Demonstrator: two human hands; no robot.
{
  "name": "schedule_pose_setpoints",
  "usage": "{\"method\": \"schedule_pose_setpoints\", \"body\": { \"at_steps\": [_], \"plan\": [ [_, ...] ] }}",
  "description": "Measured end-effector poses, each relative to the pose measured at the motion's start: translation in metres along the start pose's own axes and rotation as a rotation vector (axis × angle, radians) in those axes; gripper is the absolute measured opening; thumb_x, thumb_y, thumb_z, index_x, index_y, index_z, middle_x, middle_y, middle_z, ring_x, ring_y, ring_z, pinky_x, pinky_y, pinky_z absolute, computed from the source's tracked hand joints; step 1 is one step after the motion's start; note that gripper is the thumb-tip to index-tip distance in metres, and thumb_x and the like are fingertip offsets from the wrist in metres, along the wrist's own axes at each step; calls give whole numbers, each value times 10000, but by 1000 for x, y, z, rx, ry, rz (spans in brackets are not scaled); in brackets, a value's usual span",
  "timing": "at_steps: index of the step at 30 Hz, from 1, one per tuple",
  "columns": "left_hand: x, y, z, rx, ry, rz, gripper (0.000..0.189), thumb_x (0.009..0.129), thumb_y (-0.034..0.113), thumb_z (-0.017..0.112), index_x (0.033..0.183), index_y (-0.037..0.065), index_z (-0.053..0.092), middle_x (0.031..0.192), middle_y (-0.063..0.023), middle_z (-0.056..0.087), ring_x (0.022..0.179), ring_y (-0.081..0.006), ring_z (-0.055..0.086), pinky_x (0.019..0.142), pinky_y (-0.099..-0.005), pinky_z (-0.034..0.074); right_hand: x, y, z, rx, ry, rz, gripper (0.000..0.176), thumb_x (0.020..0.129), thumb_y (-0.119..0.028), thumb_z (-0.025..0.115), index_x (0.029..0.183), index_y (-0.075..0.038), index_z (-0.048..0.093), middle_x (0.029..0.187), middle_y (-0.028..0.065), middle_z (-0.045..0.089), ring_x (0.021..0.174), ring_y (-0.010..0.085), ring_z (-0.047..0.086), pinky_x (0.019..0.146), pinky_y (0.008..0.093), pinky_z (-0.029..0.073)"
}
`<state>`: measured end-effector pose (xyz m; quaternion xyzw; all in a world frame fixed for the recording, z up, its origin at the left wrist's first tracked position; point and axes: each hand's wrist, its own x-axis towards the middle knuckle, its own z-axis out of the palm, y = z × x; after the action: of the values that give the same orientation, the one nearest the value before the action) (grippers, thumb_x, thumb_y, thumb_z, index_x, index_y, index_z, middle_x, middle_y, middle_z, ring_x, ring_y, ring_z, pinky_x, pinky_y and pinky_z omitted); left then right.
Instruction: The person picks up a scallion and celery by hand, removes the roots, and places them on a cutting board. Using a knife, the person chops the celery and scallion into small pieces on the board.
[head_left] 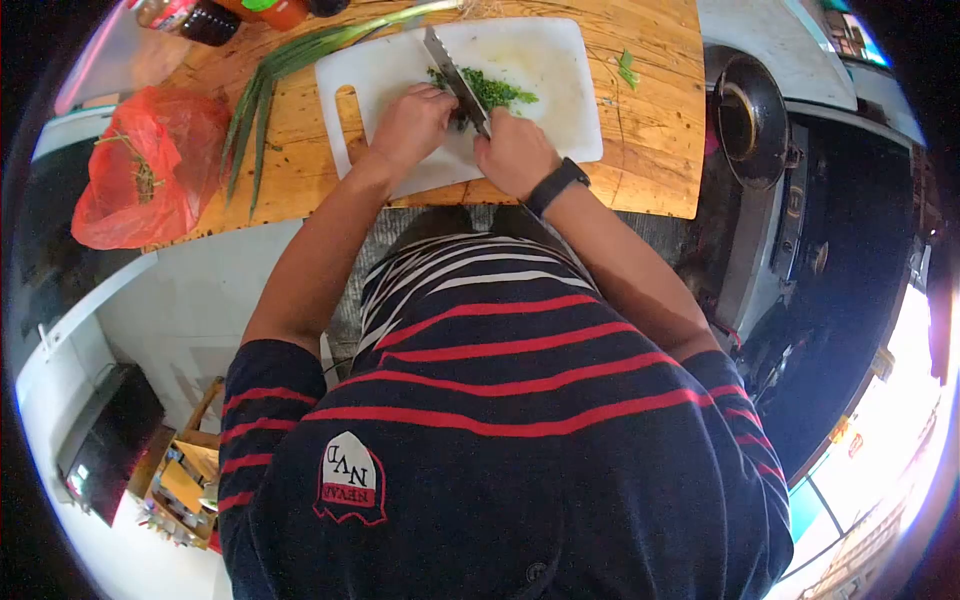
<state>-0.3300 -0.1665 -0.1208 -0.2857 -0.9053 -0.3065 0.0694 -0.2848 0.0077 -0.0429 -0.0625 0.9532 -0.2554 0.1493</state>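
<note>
A white cutting board [560, 60] lies in front of me on the wooden table. My right hand [515, 155] is closed around the handle of a kitchen knife [455, 75], its blade slanting up and left across the board. Beside the blade, my left hand [412, 125] has its fingers curled down over a small bunch of greens, mostly hidden under them. Finely chopped greens [498, 90] are heaped to the right of the blade, with a few bits on its left.
Long spring onions [305, 50] lie across the table left of the board. A red plastic bag [165, 165] with plant scraps sits at the left edge. Jars [190, 20] stand at the back left; a loose leaf [627, 68] lies right. A black wok [750, 120] is farther right.
</note>
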Motion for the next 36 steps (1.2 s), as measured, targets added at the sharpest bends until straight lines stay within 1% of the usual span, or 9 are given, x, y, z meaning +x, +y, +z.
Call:
{"method": "schedule_pose_setpoints", "body": {
  "at_steps": [3,8,11,13,20,25,28,31,36],
  "plan": [
    [-5,-1,1,-38,4,-6,79,757,31,626,824,25,666,824,-139,665,848,-328,629,773,-422,518,0,4,16,38,53,48,255,838,-205,590,885,41,549,761,314,626,759,486,628,734,564,493],
    [-1,-4,-3,-34,47,40,98,766,22,641,858,17,673,835,-149,671,862,-339,635,780,-427,520,6,2,9,0,39,22,247,838,-201,586,876,42,557,770,317,628,764,485,630,736,562,494],
    [-6,-2,-1,-28,-58,-5,121,758,21,646,873,21,682,851,-146,680,869,-333,639,790,-417,525,3,6,18,8,31,26,243,838,-196,586,876,43,561,772,318,630,765,486,630,735,559,496],
    [-6,-4,2,-38,33,18,137,753,16,646,883,26,687,842,-147,675,857,-335,635,780,-416,524,7,3,16,17,35,32,242,838,-192,586,878,45,561,772,319,630,765,486,630,735,558,497],
    [-9,-2,2,-51,12,-21,135,763,18,644,892,20,683,855,-142,676,869,-337,633,785,-419,521,6,8,24,-10,53,19,231,814,-200,600,876,20,563,785,284,654,758,449,665,707,534,540],
    [-10,4,-4,-55,85,13,142,768,29,629,895,24,693,879,-138,684,876,-316,635,787,-402,527,20,5,20,-14,88,7,227,808,-198,608,876,17,577,795,283,657,770,449,666,708,527,543],
    [-12,7,-10,-67,46,26,162,755,11,626,899,16,700,898,-133,689,896,-313,632,805,-396,521,21,5,17,7,42,36,250,836,-203,592,886,39,553,786,304,636,778,471,637,726,548,509],
    [-13,4,-5,-87,14,-18,157,770,-7,626,916,7,683,967,-137,683,959,-329,624,835,-411,518,26,12,12,-45,37,-10,257,814,-220,609,888,24,586,820,273,665,797,444,666,733,516,544],
    [-14,5,-4,-44,18,-42,152,762,-9,636,902,16,689,928,-127,681,916,-321,622,822,-410,516,18,7,-6,-7,-38,-48,297,837,-255,587,896,37,586,802,282,659,804,456,660,749,531,533]
  ]
}}
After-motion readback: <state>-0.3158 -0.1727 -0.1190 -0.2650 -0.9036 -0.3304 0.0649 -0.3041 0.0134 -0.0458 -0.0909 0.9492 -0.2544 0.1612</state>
